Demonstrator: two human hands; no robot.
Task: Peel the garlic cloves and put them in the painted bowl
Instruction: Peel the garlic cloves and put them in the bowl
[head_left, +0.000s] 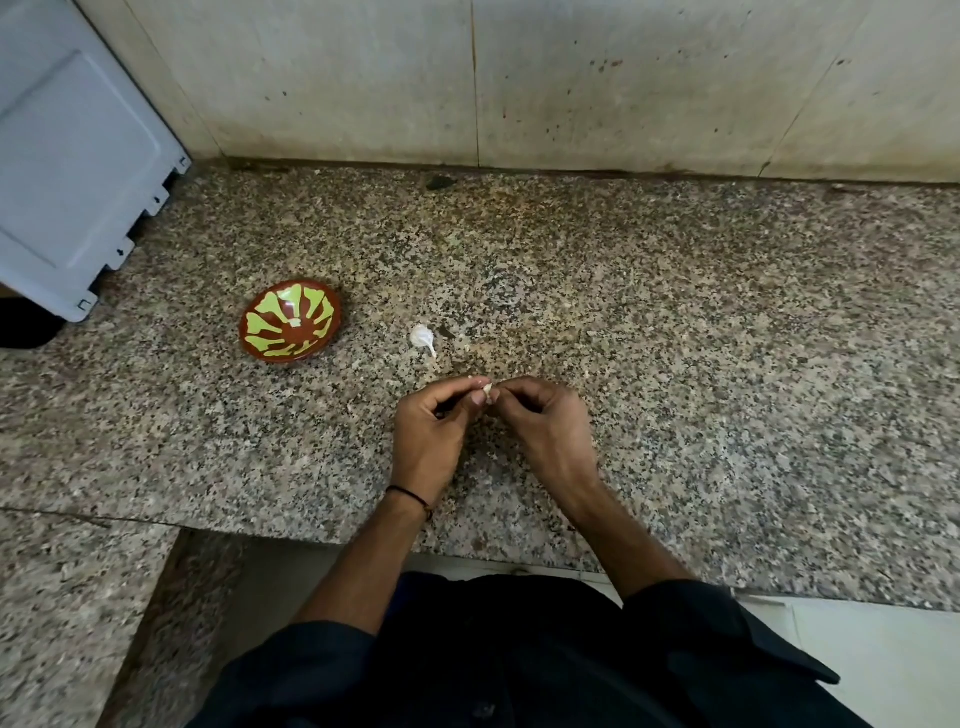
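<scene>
while between fingers (519, 385) of left hand (431, 431) and right hand (540, 423), garlic clove (487, 391)

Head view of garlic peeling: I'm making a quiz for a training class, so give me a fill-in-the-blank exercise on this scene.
1. The left hand and right hand pinch the held clove with their ____.
2. The painted bowl stands to the ____ of both hands.
3. The loose clove lies on the counter, not ____ the painted bowl.
4. A black thread circles the ____ wrist.

Missing words: fingers; left; in; left.
</scene>
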